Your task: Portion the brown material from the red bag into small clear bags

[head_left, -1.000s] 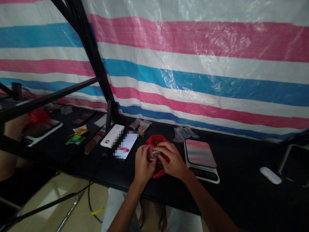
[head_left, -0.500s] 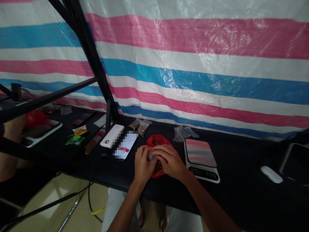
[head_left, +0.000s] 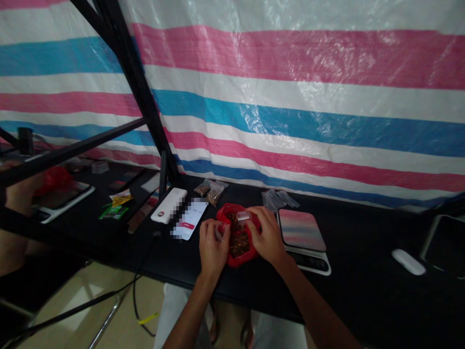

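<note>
A red plastic bag [head_left: 237,260] lies opened on the black table, with brown dried bits [head_left: 240,242] inside. My left hand [head_left: 213,249] is at the bag's left side, its fingers closed round a small clear plastic piece [head_left: 219,232], perhaps a little bag; its exact kind is hard to make out. Over the bag's right part, my right hand [head_left: 268,237] pinches a small clear plastic cup [head_left: 243,217] between thumb and fingers, tilted above the brown bits. Whether the cup holds anything is too small to tell.
A kitchen scale [head_left: 303,232] stands right of the bag, with clear empty-looking bags [head_left: 274,199] behind it. Filled zip bags [head_left: 215,193], a phone [head_left: 191,218] and a white power bank [head_left: 169,205] lie to the left. A black frame post [head_left: 145,92] rises there; another person's arm [head_left: 16,208] is beyond.
My hands have moved apart from each other over the red bag. My right hand now shows the clear cup, and more of the brown bits is in sight.
</note>
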Tool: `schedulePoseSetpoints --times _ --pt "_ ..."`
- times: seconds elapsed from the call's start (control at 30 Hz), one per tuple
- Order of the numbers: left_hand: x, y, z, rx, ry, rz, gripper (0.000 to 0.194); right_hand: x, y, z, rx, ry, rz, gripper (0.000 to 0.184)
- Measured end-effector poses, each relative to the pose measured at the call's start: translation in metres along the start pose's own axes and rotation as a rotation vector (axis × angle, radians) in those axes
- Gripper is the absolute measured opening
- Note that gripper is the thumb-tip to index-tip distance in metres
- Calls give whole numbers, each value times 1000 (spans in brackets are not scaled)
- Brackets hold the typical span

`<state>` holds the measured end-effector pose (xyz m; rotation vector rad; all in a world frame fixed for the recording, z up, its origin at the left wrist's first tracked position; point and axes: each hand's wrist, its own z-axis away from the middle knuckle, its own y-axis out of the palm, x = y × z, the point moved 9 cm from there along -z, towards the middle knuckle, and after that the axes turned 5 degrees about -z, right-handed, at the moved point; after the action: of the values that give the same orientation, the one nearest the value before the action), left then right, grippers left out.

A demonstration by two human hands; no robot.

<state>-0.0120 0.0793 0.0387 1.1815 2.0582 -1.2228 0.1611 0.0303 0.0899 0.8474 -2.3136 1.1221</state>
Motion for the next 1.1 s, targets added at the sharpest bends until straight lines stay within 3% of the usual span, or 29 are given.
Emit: schedulePoseSetpoints --times 0.2,0.3,0.37,0.47,0.53,0.67,0.77,0.93,1.1 --pt "-6 -34 7 -214 -46 -48 12 -11 15 1 137 31 88 22" --pt "-12 -55 33 -264 -113 -84 13 -10 20 2 196 47 125 21" --pt "-13 -59 54 -210 -204 -90 16 -9 19 1 200 44 161 21" --pt "-11 -36 78 78 -370 -68 23 -8 12 -1 159 50 204 22" --pt "-12 -21 82 175 -423 -46 24 -9 6 -2 123 63 219 21" --pt "-17 -11 57 28 -302 -3 23 -14 3 -3 155 89 242 15" --pt "-7 -1 39 -52 -261 75 26 -14 7 -3 242 77 259 9" --pt "27 16 28 -45 -444 341 34 0 11 -3 317 -33 222 17" --pt "30 3 27 -69 -512 382 36 0 20 1 415 -47 212 20"
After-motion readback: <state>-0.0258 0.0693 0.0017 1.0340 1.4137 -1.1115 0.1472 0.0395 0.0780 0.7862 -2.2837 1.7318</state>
